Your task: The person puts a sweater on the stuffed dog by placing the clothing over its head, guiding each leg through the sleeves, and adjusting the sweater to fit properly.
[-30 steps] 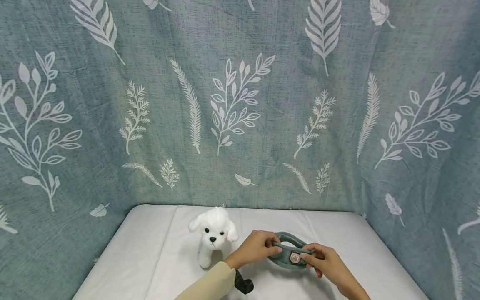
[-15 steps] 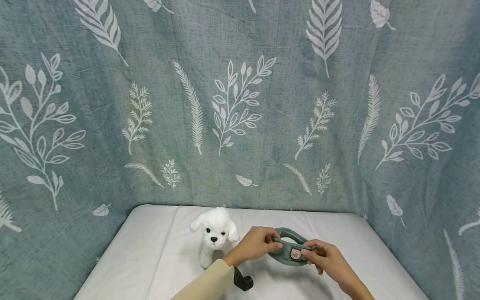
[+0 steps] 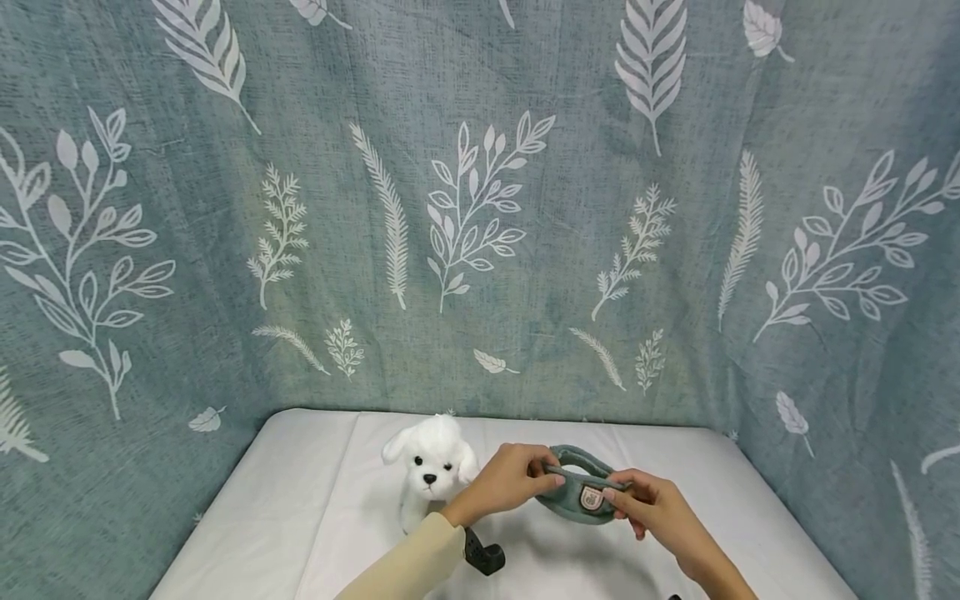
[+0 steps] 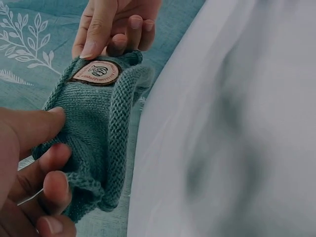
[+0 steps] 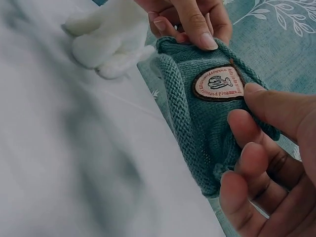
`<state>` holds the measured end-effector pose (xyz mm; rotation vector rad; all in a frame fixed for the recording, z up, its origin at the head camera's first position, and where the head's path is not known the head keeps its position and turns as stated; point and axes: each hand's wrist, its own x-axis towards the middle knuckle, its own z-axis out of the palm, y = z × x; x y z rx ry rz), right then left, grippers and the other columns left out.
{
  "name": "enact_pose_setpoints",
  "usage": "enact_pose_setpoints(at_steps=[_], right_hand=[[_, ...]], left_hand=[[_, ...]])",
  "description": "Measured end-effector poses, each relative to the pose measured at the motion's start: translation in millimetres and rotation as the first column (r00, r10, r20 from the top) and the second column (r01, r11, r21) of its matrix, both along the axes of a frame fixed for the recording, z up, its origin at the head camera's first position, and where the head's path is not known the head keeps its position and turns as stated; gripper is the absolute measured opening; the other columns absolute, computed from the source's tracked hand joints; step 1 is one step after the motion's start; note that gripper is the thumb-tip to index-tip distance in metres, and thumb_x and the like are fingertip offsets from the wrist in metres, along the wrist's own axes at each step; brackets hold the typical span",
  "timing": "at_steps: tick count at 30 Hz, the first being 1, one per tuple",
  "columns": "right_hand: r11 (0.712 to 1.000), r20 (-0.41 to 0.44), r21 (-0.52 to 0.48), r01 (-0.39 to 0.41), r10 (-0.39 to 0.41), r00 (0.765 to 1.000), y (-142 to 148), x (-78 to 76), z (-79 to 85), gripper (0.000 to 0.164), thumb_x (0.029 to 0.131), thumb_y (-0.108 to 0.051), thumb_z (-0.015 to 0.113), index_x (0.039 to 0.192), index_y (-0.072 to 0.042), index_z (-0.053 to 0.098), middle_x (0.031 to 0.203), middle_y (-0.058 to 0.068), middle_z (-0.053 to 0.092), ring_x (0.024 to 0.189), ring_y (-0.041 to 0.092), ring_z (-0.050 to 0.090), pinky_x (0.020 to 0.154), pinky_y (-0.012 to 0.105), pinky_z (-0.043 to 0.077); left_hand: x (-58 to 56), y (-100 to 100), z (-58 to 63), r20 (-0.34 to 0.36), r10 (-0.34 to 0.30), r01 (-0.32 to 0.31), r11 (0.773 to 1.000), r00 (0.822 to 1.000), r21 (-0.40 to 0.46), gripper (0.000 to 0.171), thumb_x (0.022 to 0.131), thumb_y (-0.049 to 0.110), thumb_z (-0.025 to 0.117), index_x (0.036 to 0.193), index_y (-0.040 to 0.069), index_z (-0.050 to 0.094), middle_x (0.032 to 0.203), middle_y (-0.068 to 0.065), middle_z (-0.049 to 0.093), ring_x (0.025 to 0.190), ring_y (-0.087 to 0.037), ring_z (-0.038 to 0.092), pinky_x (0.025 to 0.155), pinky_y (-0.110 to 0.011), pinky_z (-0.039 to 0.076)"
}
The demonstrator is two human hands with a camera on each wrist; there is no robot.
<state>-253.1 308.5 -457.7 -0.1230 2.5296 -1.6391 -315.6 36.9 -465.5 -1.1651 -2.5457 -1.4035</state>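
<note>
A teal-green knitted band (image 3: 568, 502) with rolled edges forms an open loop above the white surface, and its shadow falls below. My left hand (image 3: 510, 479) pinches its upper rim on the left side between thumb and fingers. On the other side, my right hand (image 3: 660, 507) pinches the rim close to a pinkish shield-shaped patch (image 5: 220, 83) sewn on the front. In the left wrist view the knit (image 4: 91, 116) stretches between both hands, the rolled edge facing the table. A white plush dog (image 3: 431, 462) stands left of my left hand, its lower body partly hidden by my forearm.
A white padded table (image 3: 337, 492) lies under everything. Patterned blue-green fabric (image 3: 525, 350) hangs behind it and on both sides. A black device (image 3: 486, 557) shows beside my left sleeve (image 3: 420, 554).
Both hands have raised the knitted band slightly, moving it a little up in the head view. The grip has stayed the same, and the plush dog stands where it was.
</note>
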Motion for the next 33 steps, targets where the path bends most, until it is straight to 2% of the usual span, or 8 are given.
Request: enact_pose_setpoints(at_steps=[16,33], right_hand=[[1.0,-0.031,-0.005,-0.011,0.011,0.999,-4.9,-0.5,14.2,0.048,0.097,-0.038,0.072,0.13,-0.004,0.064,0.089,0.012,0.069,0.06,0.016,0.054,0.059,0.035,0.052],[0.999,-0.075,0.015,-0.047,0.048,0.996,-15.5,-0.3,30.9,0.046,0.098,-0.037,0.071,0.13,-0.005,0.064,0.09,0.013,0.068,0.06,0.016,0.053,0.06,0.034,0.052]], left_hand=[[3.8,-8.6,20.3,-0.098,0.015,-0.017,1.0,0.995,-0.02,0.017,0.1,0.03,0.07,0.11,0.018,0.075,0.078,0.014,0.062,0.064,0.001,0.055,0.059,-0.019,0.048],[9.6,-22.9,37.4,-0.143,0.02,-0.02,1.0,0.99,0.004,0.016,0.1,0.027,0.07,0.111,0.017,0.075,0.079,0.012,0.063,0.064,0.0,0.055,0.059,-0.02,0.048]])
